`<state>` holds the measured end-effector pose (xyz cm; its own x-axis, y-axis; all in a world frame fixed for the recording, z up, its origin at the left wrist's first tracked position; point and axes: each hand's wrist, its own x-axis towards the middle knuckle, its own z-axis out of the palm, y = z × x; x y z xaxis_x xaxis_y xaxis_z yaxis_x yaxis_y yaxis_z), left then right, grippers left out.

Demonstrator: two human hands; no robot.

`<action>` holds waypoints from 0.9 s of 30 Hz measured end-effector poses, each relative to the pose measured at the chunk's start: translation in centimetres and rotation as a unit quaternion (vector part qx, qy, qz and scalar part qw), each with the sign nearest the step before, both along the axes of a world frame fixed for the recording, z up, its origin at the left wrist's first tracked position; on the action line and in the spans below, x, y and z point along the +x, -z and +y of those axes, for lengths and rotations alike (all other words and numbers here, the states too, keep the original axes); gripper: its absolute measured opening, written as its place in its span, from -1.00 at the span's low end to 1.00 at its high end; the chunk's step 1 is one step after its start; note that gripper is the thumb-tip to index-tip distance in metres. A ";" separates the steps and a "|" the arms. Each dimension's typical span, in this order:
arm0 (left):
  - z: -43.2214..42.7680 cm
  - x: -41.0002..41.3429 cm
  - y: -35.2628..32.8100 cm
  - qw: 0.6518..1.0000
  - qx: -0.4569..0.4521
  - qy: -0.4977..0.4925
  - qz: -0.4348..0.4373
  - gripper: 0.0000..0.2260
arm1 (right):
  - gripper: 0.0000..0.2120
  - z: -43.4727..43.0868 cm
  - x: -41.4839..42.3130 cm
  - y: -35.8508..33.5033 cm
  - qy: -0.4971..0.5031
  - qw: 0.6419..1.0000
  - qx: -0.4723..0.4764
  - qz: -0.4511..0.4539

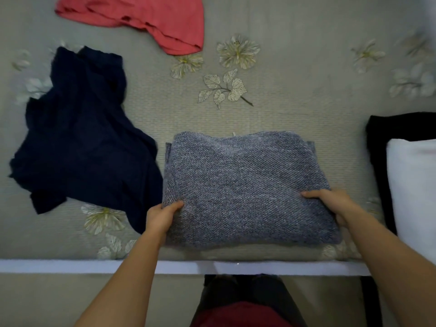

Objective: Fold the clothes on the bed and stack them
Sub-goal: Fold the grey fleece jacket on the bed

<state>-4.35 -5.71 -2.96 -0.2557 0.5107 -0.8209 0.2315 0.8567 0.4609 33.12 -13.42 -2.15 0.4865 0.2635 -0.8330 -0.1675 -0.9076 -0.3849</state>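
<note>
Grey sweater: folded into a thick rectangle, lying on the bed cover at the near edge, centre of view.
Left hand: grasps the sweater's near left corner, thumb on top, fingers tucked under the fold.
Right hand: grasps the near right edge the same way, thumb on top, fingers out of sight beneath.
Navy garment: crumpled and unfolded, left of the sweater, its hem just touching the sweater's left side.
Coral garment: loose at the far edge, well apart from the rest.
Black garment: at the right edge, flat.
White cloth: overlaps the black garment's near part; partly cut off by the frame.
Bed cover: grey-green weave, printed flowers and leaves.
</note>
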 end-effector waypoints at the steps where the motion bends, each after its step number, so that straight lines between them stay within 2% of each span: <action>1: 0.2 0.0 -0.8 1.000 0.014 0.016 -0.005 -0.75 | -0.59 0.0 -0.3 -0.7 0.000 1.000 0.017 -0.016; 3: 0.3 0.7 -2.6 0.996 0.057 0.063 -0.008 -0.79 | -0.66 -0.3 -1.4 -2.8 -0.018 0.996 0.060 -0.064; 5: -0.1 2.1 -4.7 0.985 0.108 0.137 0.004 -0.78 | -0.69 -1.4 -2.6 -4.8 -0.082 0.985 0.059 -0.140; 7: -0.7 4.2 -7.0 0.964 0.157 0.214 0.011 -0.79 | -0.76 -3.1 -3.8 -7.1 -0.151 0.964 0.042 -0.216; 10: -1.9 8.1 -10.3 0.932 0.224 0.283 -0.033 -0.86 | -0.79 -6.1 -4.8 -10.1 -0.172 0.946 0.090 -0.259; 14: -2.7 12.5 -13.6 0.889 0.256 0.377 -0.053 -0.85 | -0.79 -11.2 -2.8 -13.3 -0.111 0.944 0.109 -0.290; 17: -2.8 16.2 -15.1 0.832 0.319 0.453 -0.036 -0.88 | -0.91 -15.1 -0.5 -15.9 -0.033 0.947 0.119 -0.296; 22: -3.8 25.0 -17.5 0.749 0.390 0.533 -0.058 -0.89 | -0.80 -21.2 3.2 -18.1 0.081 0.935 0.164 -0.303; 27: -5.2 34.2 -17.6 0.721 0.396 0.569 -0.031 -0.77 | -0.71 -24.9 6.5 -18.0 0.176 0.915 0.207 -0.299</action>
<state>29.83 -10.94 14.65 0.7217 0.6758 -0.1496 0.5349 -0.4075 0.7401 39.62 -38.32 15.82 0.9380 0.2351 -0.2549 -0.0691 -0.5935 -0.8019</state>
